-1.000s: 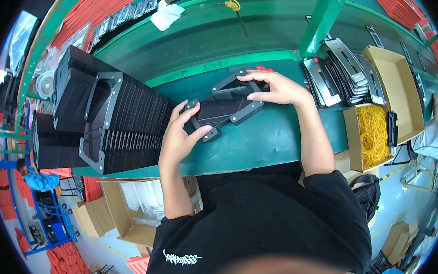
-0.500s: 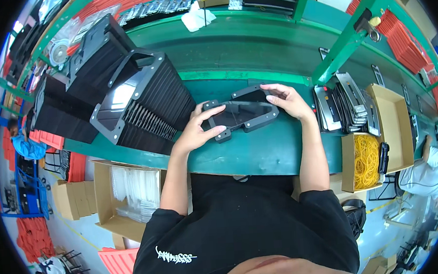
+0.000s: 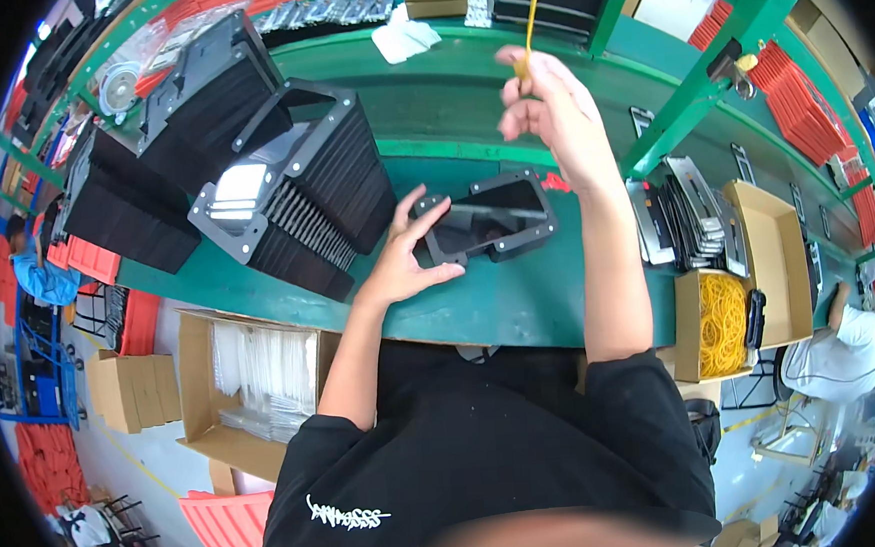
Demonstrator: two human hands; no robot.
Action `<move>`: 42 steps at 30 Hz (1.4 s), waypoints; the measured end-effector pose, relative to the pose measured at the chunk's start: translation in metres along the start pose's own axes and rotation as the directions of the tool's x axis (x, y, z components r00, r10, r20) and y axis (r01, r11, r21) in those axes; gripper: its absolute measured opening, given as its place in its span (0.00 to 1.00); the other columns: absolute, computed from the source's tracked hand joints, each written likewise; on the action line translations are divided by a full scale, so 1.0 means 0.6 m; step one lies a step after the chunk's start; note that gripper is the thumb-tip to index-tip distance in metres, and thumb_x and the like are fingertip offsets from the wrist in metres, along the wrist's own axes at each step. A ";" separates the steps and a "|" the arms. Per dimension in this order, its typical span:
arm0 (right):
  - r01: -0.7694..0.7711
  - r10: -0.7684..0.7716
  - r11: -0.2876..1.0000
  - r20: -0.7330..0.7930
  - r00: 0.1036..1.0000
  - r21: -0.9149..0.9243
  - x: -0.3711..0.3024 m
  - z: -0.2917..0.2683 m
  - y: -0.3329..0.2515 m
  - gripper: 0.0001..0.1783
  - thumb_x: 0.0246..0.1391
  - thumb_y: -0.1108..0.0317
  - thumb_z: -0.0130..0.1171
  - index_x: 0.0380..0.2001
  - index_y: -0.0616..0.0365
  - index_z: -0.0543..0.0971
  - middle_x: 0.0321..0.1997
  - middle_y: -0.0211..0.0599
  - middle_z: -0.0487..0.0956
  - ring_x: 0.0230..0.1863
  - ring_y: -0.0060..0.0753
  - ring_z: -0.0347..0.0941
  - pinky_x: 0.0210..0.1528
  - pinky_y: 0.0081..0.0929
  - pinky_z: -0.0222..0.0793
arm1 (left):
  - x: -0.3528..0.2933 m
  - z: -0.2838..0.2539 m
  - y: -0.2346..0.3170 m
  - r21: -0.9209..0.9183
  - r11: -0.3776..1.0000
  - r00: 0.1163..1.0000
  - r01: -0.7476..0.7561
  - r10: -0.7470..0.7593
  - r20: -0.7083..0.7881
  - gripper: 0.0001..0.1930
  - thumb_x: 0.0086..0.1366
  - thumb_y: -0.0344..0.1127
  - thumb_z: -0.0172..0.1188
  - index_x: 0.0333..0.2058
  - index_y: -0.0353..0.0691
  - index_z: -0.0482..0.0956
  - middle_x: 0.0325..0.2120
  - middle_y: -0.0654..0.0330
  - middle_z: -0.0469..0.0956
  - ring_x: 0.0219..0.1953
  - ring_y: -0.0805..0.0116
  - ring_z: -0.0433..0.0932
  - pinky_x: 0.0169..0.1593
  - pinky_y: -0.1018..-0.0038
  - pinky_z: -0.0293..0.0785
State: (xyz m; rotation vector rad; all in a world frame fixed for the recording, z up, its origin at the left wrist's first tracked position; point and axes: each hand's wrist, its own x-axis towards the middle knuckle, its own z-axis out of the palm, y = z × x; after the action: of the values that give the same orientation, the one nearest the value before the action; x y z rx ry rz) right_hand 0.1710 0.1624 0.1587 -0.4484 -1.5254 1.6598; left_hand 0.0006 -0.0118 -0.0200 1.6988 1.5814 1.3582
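A black plastic frame (image 3: pixel 501 253) with metal dots at its corners lies flat on the green bench, a glossy dark panel showing inside it. My left hand (image 3: pixel 401 256) grips the left end, its thumb at the near corner and a finger over the far corner. Raised above the far side of the bench, my right hand (image 3: pixel 558 106) has its fingers curled on a taut yellow cord (image 3: pixel 534 17) that runs up out of view. Whatever hangs at the cord's lower end is hidden by the fingers. A small red piece (image 3: pixel 554 182) shows beside the frame.
A tall stack of black frames (image 3: pixel 336 164) stands left of my left hand. Metal-coloured plates (image 3: pixel 694 213) are on the right, by a carton of yellow bands (image 3: pixel 723 326). A green post (image 3: pixel 692 92) rises at the right. An open carton (image 3: pixel 204 388) sits lower left.
My right hand has left the frame, moved up and away, and taken hold of the yellow cord. The frame has turned slightly. My left hand stays at its left end.
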 end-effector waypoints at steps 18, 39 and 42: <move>0.248 -0.137 0.892 0.296 0.945 -0.379 -0.273 0.011 0.244 0.23 0.74 0.61 0.47 0.25 0.65 0.71 0.34 0.39 0.75 0.36 0.35 0.77 0.46 0.33 0.74 | 0.002 -0.010 0.011 0.113 0.993 0.999 0.034 -0.030 -0.038 0.44 0.39 0.42 0.85 0.61 0.49 0.81 0.64 0.52 0.64 0.54 0.52 0.77 0.60 0.61 0.75; 0.419 -0.460 0.887 0.430 0.777 0.192 -0.125 -0.018 -0.068 0.33 0.70 0.54 0.49 0.11 0.54 0.58 0.20 0.39 0.69 0.16 0.36 0.72 0.17 0.27 0.62 | -0.017 -0.185 0.335 0.835 0.549 0.806 -0.036 0.510 -0.300 0.42 0.31 0.50 0.80 0.54 0.53 0.86 0.55 0.47 0.71 0.59 0.46 0.68 0.68 0.48 0.60; 0.497 -0.509 0.855 0.424 0.749 0.147 -0.113 -0.033 -0.081 0.34 0.71 0.53 0.48 0.10 0.54 0.58 0.19 0.39 0.69 0.15 0.35 0.71 0.17 0.27 0.61 | -0.017 -0.217 0.315 0.784 0.599 0.735 0.163 0.457 -0.502 0.43 0.37 0.49 0.79 0.58 0.51 0.83 0.55 0.47 0.71 0.60 0.46 0.68 0.70 0.52 0.58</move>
State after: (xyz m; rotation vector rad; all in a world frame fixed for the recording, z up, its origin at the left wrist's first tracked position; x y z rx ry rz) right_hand 0.2419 0.1208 0.1826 0.3836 -1.7536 1.3883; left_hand -0.0186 -0.1047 0.1888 1.9497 2.8775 1.5807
